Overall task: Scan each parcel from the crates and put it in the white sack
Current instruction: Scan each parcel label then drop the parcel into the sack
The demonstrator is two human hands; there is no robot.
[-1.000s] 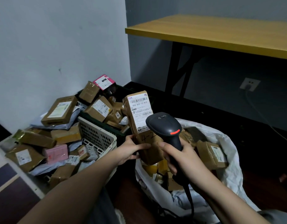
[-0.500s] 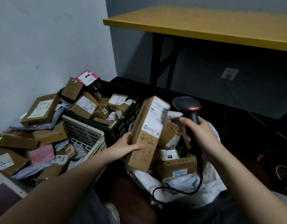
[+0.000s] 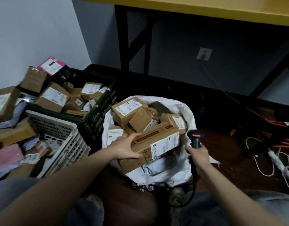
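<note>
Left hand wrapped around the near end of a long brown box, thumb on top, fingers curled under. Box tilted, lying across the open mouth of the white sack, on top of the other boxes inside. White label on the far end of the box, "4-2" written on its side in pen.

Right hand closed tight around the handle of a black scanner, just to the right of the long box, by the sack's edge. Scanner head up, with a red light on it. Black cord hanging down below that hand.

Just past the left hand, more brown parcels piled in the sack. Left of the left hand, a white crate with holes in its walls. Behind that, a dark green crate full of small boxes with labels. More parcels heaped further left, one with a pink wrapper high up.

Far past both hands, black worktop legs and a yellow worktop above. Wall socket beyond the right hand. White cables and orange cables on the floor well to the right of the right hand.
</note>
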